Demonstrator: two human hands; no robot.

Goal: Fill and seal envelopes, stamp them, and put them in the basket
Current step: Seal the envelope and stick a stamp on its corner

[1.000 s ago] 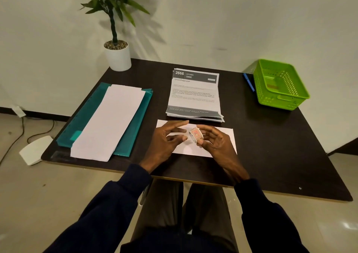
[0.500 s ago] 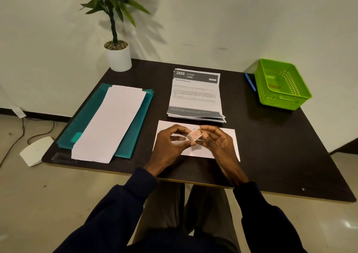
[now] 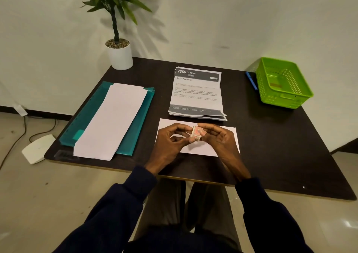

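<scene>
Single view on record: a wide-angle camera worn on the person's head, facing forward and tilted steeply down. The dark table (image 3: 271, 146) fills the middle band of the frame, its near edge crossing lower centre. Dark sleeves (image 3: 120, 204) enter from the bottom edge. The left hand (image 3: 168, 146) and right hand (image 3: 219, 140) sit at centre, close to the lens. The wall (image 3: 213, 20) takes the upper third, with the potted plant (image 3: 119, 53) upper left and the green basket (image 3: 286, 101) at right. Floor (image 3: 38, 194) shows lower left.

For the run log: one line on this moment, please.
phase: stamping | left hand: pinches stamp roll | right hand: holds stamp roll | envelope: flat beneath hands
</scene>
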